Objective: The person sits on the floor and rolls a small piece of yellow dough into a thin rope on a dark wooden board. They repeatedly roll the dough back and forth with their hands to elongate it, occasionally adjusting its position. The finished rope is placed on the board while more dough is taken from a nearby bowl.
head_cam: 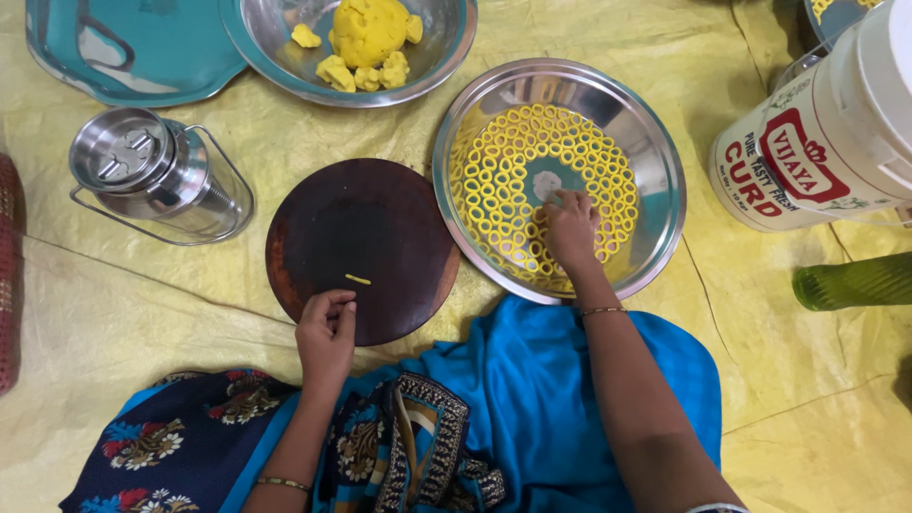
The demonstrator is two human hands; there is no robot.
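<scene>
My right hand [570, 231] reaches into a wide steel plate [655, 228], fingertips down among several small yellow dough rings [494, 190] laid in circles around a bare centre. My left hand [326, 332] rests curled on the near edge of a round dark wooden board [380, 218]. A short yellow dough strip [357, 279] lies on the board just beyond its fingers. Whether the left hand holds dough is hidden.
A steel bowl [446, 47] with a yellow dough lump [369, 28] and torn pieces sits at the top. A steel lidded can [152, 176] stands left, a white plastic tub [826, 142] right, a green bottle [850, 282] beside it. Yellow sheet covers the floor.
</scene>
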